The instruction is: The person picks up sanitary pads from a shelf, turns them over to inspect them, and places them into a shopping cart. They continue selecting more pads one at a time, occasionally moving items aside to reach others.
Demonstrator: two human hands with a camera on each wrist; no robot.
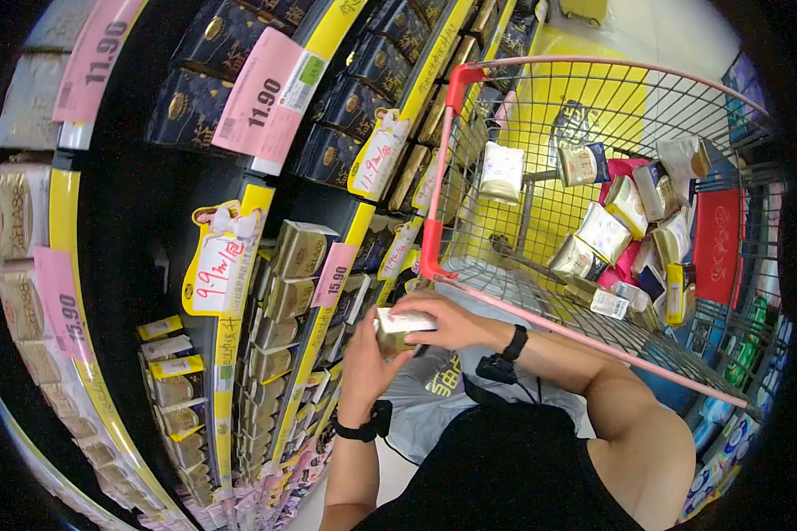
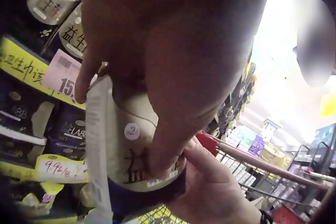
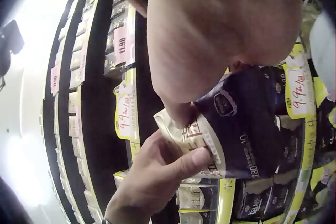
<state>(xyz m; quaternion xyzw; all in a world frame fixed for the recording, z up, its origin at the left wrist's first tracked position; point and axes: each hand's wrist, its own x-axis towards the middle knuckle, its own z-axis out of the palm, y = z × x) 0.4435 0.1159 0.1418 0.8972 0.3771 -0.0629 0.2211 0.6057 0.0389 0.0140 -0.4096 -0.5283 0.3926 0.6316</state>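
1. A gold-and-navy, rectangular, glossy wrapped packet is resting between both hands, near centre.
2. The left hand and right hand are gripping it, fingers partly closed.
3. Black, yellow-edged shelves are rising left; a red-trimmed wire cart is holding packets right.

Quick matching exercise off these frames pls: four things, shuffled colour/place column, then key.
Things:
1. Foreground packet, right wrist view
2. 11.90 tags on the shelving
3. Wrist straps
4. Cart panel with lettering, head view

Colour or place:
A. Red
B. Between left grip and right grip
C. Black
D. Pink

Pairs: 1-B, 2-D, 3-C, 4-A
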